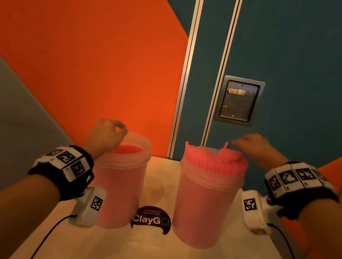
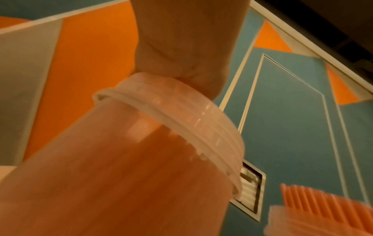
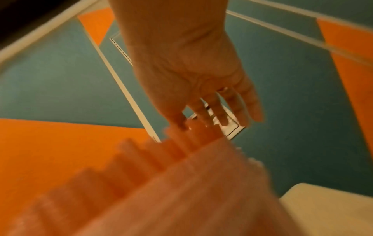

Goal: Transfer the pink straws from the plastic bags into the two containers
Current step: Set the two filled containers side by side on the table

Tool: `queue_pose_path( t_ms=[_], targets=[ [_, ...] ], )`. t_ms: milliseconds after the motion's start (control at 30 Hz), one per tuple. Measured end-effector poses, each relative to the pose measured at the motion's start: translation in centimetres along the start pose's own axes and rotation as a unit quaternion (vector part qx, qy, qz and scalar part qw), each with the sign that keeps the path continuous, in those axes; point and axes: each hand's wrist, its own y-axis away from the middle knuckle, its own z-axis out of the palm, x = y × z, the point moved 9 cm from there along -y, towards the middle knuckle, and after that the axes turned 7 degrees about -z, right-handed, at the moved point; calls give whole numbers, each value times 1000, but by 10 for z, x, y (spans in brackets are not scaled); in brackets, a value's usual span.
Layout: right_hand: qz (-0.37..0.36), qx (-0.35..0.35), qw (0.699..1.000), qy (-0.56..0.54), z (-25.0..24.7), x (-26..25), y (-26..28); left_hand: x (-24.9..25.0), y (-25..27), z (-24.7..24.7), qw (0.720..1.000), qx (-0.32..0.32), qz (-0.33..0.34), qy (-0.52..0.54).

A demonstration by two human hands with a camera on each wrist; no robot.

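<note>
Hovering over both straw-filled containers: your left hand (image 1: pixel 106 132) curls at the left container (image 1: pixel 120 179) rim, grip unclear; your right hand (image 1: pixel 254 148) spreads straight fingers above the right container (image 1: pixel 206 199) and its pink straws (image 1: pixel 216 158).

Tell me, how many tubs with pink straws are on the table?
2. The left container stands under the left hand; the right container, straws poking above its rim, stands under the right hand. None seem hidden.

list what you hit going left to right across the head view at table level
left hand at the rim of the left container → ClayGo sticker → right container with pink straws sticking out of it → right hand, fingers open above the straws
</note>
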Motion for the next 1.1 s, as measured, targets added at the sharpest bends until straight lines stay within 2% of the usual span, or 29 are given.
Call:
queue_pose_path(
  t_ms=[33, 67, 133, 200, 267, 400, 500, 600, 767, 867, 967, 1067, 1100],
  targets=[
    [52, -34, 998, 4, 8, 18, 5, -13, -1, -15, 997, 60, -41, -4],
    [89, -68, 993, -38, 18, 30, 14, -31, 0, -20, 991, 82, -102, -4],
    [144, -93, 975, -140, 38, 51, 28, -66, -1, -1, 969, 13, -215, 120],
    [172, -88, 955, -225, 54, 64, 31, -77, 2, 20, 941, -69, -250, 218],
    [192, -88, 942, -262, 64, 74, 25, -80, 2, 22, 938, -68, -249, 230],
    [244, -132, 914, -297, 70, 71, 36, -72, 8, 18, 926, -34, -220, 304],
    [248, -146, 905, -314, 69, 68, 43, -96, -7, 25, 916, 58, -216, 333],
    [263, -145, 886, -353, 74, 64, 49, -71, 21, 9, 929, 99, -203, 294],
    [268, -139, 881, -364, 75, 57, 54, -68, 33, 0, 927, 123, -218, 280],
    [263, -140, 891, -342, 71, 56, 59, -69, 32, 1, 927, 117, -209, 287],
    [235, -85, 914, -321, 69, 55, 55, -71, 32, 0, 924, 127, -202, 299],
    [118, 55, 925, -358, 51, 41, 35, -72, 35, -1, 922, 148, -187, 304],
    [82, 84, 934, -337, 45, 34, 34, -71, 36, -2, 923, 155, -178, 305]
  ],
)
